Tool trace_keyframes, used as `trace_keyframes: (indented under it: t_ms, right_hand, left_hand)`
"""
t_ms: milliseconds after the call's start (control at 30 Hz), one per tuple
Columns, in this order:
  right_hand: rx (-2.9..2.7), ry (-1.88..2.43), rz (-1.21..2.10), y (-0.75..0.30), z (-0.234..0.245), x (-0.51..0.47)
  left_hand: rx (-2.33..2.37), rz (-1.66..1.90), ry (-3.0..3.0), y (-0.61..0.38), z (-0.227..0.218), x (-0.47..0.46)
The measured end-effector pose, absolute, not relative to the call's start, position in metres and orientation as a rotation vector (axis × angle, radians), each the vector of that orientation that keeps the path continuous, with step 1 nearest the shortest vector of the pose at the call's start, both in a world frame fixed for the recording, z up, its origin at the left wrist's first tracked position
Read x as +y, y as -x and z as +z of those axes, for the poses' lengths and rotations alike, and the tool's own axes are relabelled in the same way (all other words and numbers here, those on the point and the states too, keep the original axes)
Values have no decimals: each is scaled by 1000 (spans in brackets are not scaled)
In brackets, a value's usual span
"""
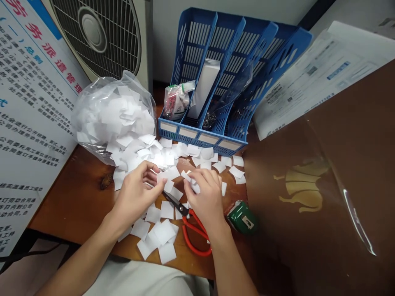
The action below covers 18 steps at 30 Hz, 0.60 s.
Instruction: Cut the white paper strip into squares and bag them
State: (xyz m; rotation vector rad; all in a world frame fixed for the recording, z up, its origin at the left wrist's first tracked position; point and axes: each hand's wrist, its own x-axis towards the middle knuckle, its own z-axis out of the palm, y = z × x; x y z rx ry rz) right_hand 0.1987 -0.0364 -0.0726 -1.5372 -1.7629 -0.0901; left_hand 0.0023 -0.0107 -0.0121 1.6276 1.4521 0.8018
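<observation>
My left hand [138, 187] pinches a small white paper square [161, 177] between thumb and fingers. Close by on the right, my right hand [205, 195] is closed around some white paper pieces [194, 186], whose ends stick out past the fingertips. Scissors with red handles [195, 234] lie on the table below the hands, their dark blades pointing up and left. Loose paper squares [162, 234] are scattered over the wooden table [83, 197]. A clear plastic bag [114, 115] full of such squares rests at the back left, with more spilling from its mouth.
Behind the hands stands a blue file rack [203, 137] holding a small bag [176, 100] and a white box [204, 88]. A green tape measure [242, 217] sits right of the scissors. A fan [95, 33] is at the back, a printed poster [33, 102] on the left, a brown panel [324, 164] on the right.
</observation>
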Motion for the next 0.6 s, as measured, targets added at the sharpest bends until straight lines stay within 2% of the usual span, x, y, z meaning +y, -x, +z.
trace_keyframes:
  t_ms: [200,433,600]
  right_hand:
    - [-1760,1357,-82,-197,-70,-43]
    - [-1581,1382,-335,-197,-64,-47]
    - [-1657,1392,-423,-193,-66,-46]
  left_hand:
    - [1334,631,-1656,-19,-15,-13]
    - [1379,688,-1635,-32,-18,-10]
    - [1290,703,-1462,-38,-21,-7]
